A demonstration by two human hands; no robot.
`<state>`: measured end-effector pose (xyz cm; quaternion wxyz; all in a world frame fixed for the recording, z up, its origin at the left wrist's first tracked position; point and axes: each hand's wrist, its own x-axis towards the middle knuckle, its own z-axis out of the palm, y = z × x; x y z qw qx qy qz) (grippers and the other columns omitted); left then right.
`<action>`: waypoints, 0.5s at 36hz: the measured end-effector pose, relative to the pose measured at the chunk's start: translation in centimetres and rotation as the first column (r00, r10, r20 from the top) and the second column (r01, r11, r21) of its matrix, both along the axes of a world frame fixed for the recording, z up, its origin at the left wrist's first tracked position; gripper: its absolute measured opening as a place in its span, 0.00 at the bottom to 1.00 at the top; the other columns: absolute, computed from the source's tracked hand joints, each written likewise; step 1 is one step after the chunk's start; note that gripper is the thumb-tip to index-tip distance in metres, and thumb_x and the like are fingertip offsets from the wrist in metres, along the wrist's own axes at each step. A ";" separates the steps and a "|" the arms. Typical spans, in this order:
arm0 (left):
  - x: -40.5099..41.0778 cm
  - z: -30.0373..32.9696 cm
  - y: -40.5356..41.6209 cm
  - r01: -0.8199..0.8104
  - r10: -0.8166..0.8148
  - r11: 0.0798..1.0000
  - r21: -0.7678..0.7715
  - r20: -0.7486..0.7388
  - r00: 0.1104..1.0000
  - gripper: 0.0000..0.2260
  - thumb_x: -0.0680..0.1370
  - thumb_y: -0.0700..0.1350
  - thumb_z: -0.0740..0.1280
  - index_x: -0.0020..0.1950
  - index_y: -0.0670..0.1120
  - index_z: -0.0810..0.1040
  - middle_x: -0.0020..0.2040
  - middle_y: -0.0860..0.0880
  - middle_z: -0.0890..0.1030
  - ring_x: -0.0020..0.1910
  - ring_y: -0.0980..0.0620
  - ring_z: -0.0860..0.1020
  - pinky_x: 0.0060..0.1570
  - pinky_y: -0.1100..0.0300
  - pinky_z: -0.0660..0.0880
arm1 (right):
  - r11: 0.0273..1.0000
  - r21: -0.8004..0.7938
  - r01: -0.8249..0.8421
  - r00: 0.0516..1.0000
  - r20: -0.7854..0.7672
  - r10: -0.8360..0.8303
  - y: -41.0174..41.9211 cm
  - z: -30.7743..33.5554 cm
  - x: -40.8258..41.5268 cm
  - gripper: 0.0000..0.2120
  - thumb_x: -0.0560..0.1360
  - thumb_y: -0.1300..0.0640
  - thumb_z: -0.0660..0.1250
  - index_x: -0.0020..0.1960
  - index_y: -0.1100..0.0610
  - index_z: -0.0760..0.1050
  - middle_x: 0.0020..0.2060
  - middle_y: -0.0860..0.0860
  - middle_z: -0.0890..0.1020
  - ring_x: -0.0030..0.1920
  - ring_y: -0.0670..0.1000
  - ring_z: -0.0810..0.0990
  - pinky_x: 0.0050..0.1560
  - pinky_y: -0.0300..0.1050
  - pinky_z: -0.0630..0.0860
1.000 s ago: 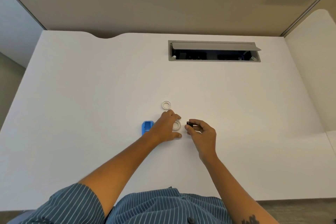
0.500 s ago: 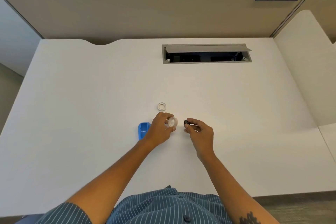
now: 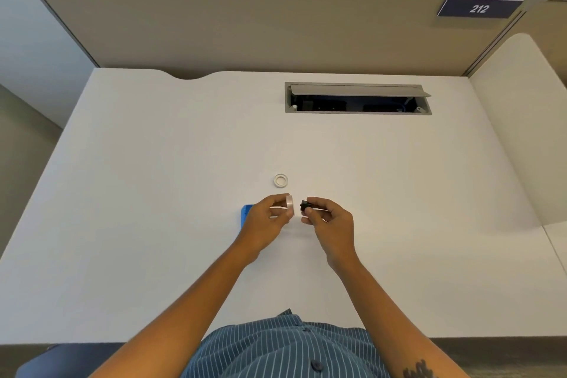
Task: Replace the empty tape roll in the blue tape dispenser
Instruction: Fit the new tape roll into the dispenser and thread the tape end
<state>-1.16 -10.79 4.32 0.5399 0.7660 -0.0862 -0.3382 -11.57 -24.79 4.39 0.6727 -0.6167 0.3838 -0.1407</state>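
Spanning white desk [image 3: 184,224], beige partition [image 3: 245,27].

You get bright, even overhead light, soft faint shadows under your hands on the white worktop [image 3: 153,193], no harsh glare, wide-angle bending at the edges, slight softness throughout, small items lacking detail.

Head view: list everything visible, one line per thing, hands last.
desk: one, white, fills the middle.
cable hatch: one, grey, lid raised, far side of desk.
partition: one, tan, behind desk.
number plate: one, navy, reads 212, top right.
empty ring: one, white, flat on desk beyond the hands.
tape dispenser: one, blue, partly behind left hand.
tape roll: one, clear, in left hand.
spindle: one, black, in right hand.
left hand: holding roll.
right hand: holding spindle.
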 end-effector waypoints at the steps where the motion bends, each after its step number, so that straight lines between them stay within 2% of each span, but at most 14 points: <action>1: 0.0 0.2 0.2 -0.003 0.003 1.000 -0.021 -0.014 1.000 0.19 0.82 0.48 0.72 0.73 0.53 0.77 0.64 0.54 0.83 0.59 0.54 0.84 0.47 0.70 0.79 | 1.000 0.003 -0.003 1.000 0.010 0.003 0.1 0.2 0.0 0.13 0.80 0.68 0.73 0.57 0.52 0.88 0.49 0.47 0.92 0.46 0.53 0.92 0.49 0.39 0.87; 5: -0.2 1.0 1.0 -0.026 0.017 0.993 -0.115 -0.080 0.997 0.20 0.83 0.47 0.71 0.75 0.50 0.77 0.66 0.49 0.84 0.60 0.50 0.85 0.62 0.55 0.83 | 1.000 0.002 -0.023 0.999 0.044 0.023 0.7 0.8 0.2 0.12 0.80 0.68 0.73 0.58 0.54 0.88 0.50 0.49 0.92 0.49 0.55 0.91 0.47 0.41 0.87; 7: -0.4 1.4 1.3 -0.053 0.035 0.985 -0.161 -0.109 0.993 0.16 0.83 0.47 0.71 0.71 0.51 0.79 0.64 0.50 0.85 0.59 0.52 0.86 0.57 0.60 0.84 | 1.000 0.000 -0.031 0.998 0.061 0.031 0.9 1.2 0.3 0.12 0.80 0.68 0.73 0.58 0.55 0.88 0.50 0.50 0.92 0.51 0.55 0.90 0.47 0.42 0.87; 9: -0.5 1.6 1.6 -0.078 0.050 0.974 -0.212 -0.134 0.990 0.12 0.83 0.47 0.71 0.65 0.56 0.82 0.60 0.53 0.87 0.58 0.52 0.86 0.50 0.66 0.82 | 0.999 -0.002 -0.035 0.997 0.069 0.035 1.0 1.4 0.3 0.11 0.80 0.68 0.73 0.58 0.56 0.88 0.50 0.50 0.92 0.51 0.55 0.90 0.46 0.42 0.87; 11: -0.6 1.9 1.9 -0.076 0.044 0.967 -0.244 -0.136 0.990 0.10 0.83 0.48 0.70 0.63 0.60 0.83 0.59 0.55 0.88 0.59 0.52 0.86 0.52 0.65 0.82 | 0.999 -0.009 -0.043 0.996 0.075 0.044 1.1 1.6 0.4 0.11 0.80 0.68 0.73 0.59 0.57 0.88 0.50 0.51 0.92 0.51 0.56 0.90 0.47 0.43 0.88; 14: -0.7 2.4 2.2 -0.059 0.025 0.964 -0.259 -0.132 0.991 0.11 0.83 0.52 0.70 0.64 0.63 0.83 0.61 0.56 0.87 0.60 0.52 0.86 0.58 0.60 0.83 | 0.998 -0.015 -0.058 0.994 0.091 0.059 1.2 2.0 0.6 0.11 0.80 0.67 0.74 0.59 0.57 0.87 0.51 0.51 0.91 0.52 0.55 0.90 0.48 0.45 0.88; 18: -1.0 3.1 2.4 -0.050 0.018 0.957 -0.284 -0.114 0.993 0.10 0.82 0.56 0.70 0.62 0.66 0.84 0.61 0.56 0.87 0.61 0.53 0.86 0.54 0.64 0.82 | 0.996 -0.035 -0.086 0.989 0.115 0.089 1.5 2.4 0.6 0.11 0.80 0.67 0.75 0.60 0.57 0.87 0.50 0.51 0.91 0.52 0.52 0.90 0.47 0.43 0.88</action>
